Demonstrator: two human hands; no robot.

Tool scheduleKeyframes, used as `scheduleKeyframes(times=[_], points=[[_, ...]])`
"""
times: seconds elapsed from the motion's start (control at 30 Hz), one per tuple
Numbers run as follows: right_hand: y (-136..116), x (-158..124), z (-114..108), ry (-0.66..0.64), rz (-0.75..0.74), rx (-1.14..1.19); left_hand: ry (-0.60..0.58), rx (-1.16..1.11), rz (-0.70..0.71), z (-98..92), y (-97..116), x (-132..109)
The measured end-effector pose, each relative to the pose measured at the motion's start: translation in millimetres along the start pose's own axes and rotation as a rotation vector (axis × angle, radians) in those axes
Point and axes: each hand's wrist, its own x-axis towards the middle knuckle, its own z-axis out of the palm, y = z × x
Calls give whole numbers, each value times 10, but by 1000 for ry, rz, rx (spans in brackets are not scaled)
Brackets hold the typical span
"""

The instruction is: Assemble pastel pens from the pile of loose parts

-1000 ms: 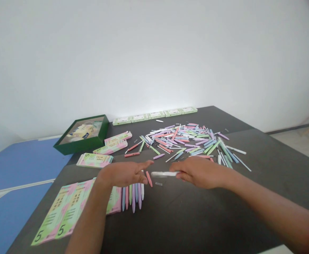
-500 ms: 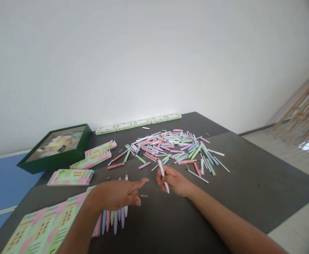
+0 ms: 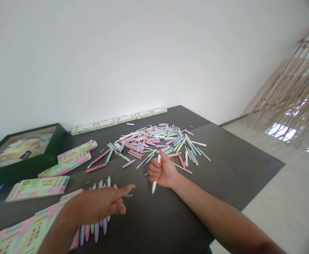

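Note:
My right hand (image 3: 161,171) is closed in a fist round a white pen (image 3: 154,185), held upright with its tip pointing down at the dark table (image 3: 223,165). My left hand (image 3: 105,202) hovers low over a row of several pastel pens (image 3: 96,225) laid side by side, forefinger stretched out to the right, the other fingers curled, holding nothing. A small clear pen part (image 3: 128,195) lies just beyond that fingertip. A big loose pile of pastel pens and pen parts (image 3: 154,143) is spread on the table behind my right hand.
Flat pink-and-green packs (image 3: 39,186) lie at the left, more under my left forearm. A green box (image 3: 16,155) stands at the far left. Light-green boxes (image 3: 117,118) line the table's back edge by the wall. A wooden rack (image 3: 289,91) stands on the floor at right.
The camera has swung right. My right hand lifted the white pen off the table and turned it from lying flat to upright in a fist. My left hand stayed over the pen row.

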Motion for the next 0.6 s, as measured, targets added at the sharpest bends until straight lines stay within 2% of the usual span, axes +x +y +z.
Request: scheduleKeyframes(times=[0.3,0.6], points=[[-90,-21,-23,69,-75,84,-23,77,-46,22,48,47],[-97,-13,-30,86,-70,101,-15,137,-82,34,71,70]])
